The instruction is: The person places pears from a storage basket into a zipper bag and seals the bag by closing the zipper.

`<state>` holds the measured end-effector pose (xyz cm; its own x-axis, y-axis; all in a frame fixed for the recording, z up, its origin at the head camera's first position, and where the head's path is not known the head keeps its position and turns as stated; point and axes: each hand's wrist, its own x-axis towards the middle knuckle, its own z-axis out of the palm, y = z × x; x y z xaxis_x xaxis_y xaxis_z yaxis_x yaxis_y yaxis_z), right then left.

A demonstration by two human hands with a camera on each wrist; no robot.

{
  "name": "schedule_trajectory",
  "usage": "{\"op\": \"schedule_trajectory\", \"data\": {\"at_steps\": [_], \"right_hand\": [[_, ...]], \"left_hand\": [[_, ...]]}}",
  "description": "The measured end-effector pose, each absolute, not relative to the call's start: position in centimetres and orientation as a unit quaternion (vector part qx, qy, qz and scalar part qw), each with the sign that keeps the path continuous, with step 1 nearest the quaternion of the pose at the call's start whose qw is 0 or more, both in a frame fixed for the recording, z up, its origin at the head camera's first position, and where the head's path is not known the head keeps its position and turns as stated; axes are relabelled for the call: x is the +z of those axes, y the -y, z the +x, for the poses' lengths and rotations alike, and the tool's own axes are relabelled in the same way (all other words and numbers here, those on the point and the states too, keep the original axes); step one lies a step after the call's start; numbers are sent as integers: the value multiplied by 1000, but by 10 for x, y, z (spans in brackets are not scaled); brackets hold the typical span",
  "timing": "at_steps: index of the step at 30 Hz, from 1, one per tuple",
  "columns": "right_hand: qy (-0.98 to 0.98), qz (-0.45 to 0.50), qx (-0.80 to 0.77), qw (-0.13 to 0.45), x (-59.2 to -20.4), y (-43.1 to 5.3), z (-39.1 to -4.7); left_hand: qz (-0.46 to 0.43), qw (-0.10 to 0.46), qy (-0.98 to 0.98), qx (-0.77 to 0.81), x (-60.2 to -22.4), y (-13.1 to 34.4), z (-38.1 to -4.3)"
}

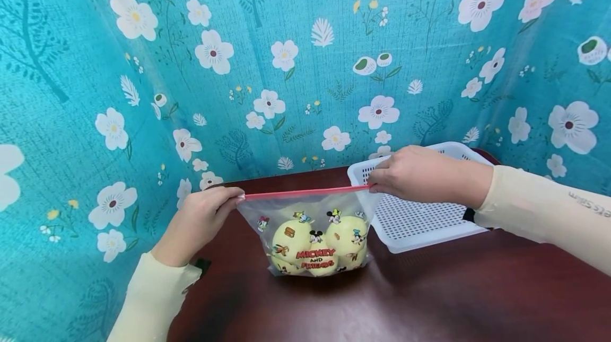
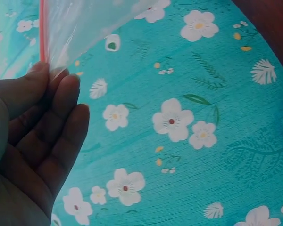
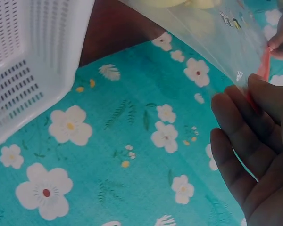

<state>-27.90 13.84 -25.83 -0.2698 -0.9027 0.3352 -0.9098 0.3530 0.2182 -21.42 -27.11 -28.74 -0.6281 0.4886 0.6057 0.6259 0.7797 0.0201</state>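
Observation:
A clear zip bag [image 1: 315, 225] with a red zip strip and cartoon print hangs upright between my hands, its bottom close over the dark table. Several pale yellow round things [image 1: 291, 236] fill its lower part. My left hand [image 1: 202, 222] pinches the left end of the strip between thumb and fingers; the left wrist view shows the red strip [image 2: 43, 33] rising from that pinch. At the right end, my right hand [image 1: 425, 175] pinches the other top corner. In the right wrist view, the bag's clear side [image 3: 203, 33] slants away from the fingertips.
A white perforated plastic basket [image 1: 425, 225] stands on the dark red table [image 1: 334, 310], right of the bag and partly under my right forearm. Teal flowered cloth [image 1: 305, 82] hangs behind and to the left and right.

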Motion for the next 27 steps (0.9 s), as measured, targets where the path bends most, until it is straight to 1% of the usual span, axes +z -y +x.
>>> {"op": "schedule_trajectory", "data": {"at_steps": [4,8,14,21,24,27], "right_hand": [[787,587,23,188,-254,-138,-271],[796,582,24,165,-251,-132,-274],[817,561,7,131,-259,-118,-300],[838,540,7,80,-266,-110,-334],[850,523,4,70,-269,-109,-345],[854,515,-1,69,-272,-108,-354]], "left_hand": [[-324,295,891,-116,-281,274,-206],[-320,280,898,-115,-280,277,-210],[-274,239,923,-123,-294,285,-231],[-236,217,936,-144,-311,287,-259],[-215,201,944,-149,-313,284,-272],[-211,197,945,-151,-315,283,-283]]}}
